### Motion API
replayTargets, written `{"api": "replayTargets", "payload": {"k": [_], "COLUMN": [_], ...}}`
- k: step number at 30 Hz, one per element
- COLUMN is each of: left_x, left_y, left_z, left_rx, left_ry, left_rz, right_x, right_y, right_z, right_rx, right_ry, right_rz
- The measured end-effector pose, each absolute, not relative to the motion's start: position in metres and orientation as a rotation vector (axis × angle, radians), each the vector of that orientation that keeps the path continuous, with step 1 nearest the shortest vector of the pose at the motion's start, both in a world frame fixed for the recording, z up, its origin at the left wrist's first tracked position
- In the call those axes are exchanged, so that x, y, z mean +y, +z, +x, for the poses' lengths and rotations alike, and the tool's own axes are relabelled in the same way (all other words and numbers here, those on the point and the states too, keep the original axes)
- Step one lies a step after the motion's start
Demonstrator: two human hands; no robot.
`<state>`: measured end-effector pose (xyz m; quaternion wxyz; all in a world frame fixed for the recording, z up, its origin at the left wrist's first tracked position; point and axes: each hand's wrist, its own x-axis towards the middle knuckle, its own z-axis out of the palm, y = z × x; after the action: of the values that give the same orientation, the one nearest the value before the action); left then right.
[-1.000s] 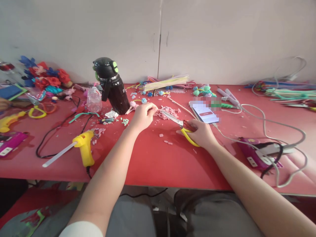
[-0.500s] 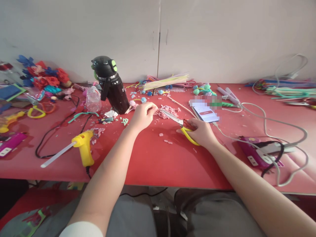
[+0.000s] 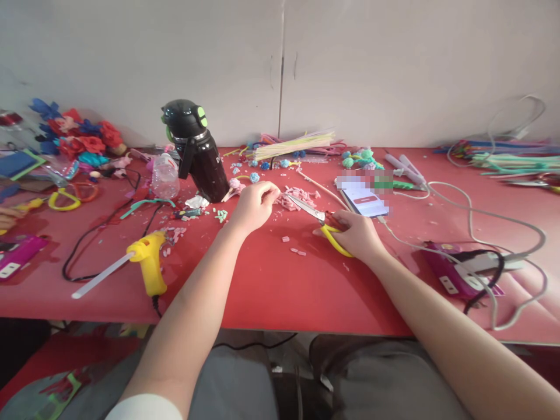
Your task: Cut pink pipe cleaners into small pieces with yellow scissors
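My left hand (image 3: 256, 204) is closed in a pinch beside the heap of short pink pieces (image 3: 300, 197). What its fingertips hold is too small to make out. In my right hand (image 3: 359, 233) are scissors (image 3: 308, 208) with yellow and red handles. Their blades point left, and the tips reach close to my left fingertips. A few pink bits (image 3: 297, 251) lie nearer to me on the red table (image 3: 280, 291). Behind my right hand, a long pale pink stem (image 3: 324, 189) slants toward a phone (image 3: 363, 198) with a lit screen.
A black bottle (image 3: 201, 154) stands behind my left forearm. A yellow glue gun (image 3: 150, 262) with a white stick lies left of that arm. Power strips (image 3: 455, 271) and loose cables are at the right. At the left edge another person's hand (image 3: 7, 219) rests near yellow handles.
Another person's hand has come into view at the left edge. My own hands and the scissors have hardly moved.
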<state>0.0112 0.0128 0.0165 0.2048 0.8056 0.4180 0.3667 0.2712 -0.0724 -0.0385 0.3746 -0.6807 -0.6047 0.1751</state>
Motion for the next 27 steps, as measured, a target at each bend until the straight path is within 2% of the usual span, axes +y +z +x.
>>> {"api": "replayTargets", "payload": {"k": [27], "left_x": [0.0124], "left_y": [0.0162], "left_z": [0.0116], "left_rx": [1.13], "left_ry": [1.06], "left_rz": [2.241], "right_x": [-0.0722], "right_y": [-0.0339], "right_z": [0.2682], "right_rx": [-1.579], "right_ry": [0.444], "right_rz": [-1.845]}}
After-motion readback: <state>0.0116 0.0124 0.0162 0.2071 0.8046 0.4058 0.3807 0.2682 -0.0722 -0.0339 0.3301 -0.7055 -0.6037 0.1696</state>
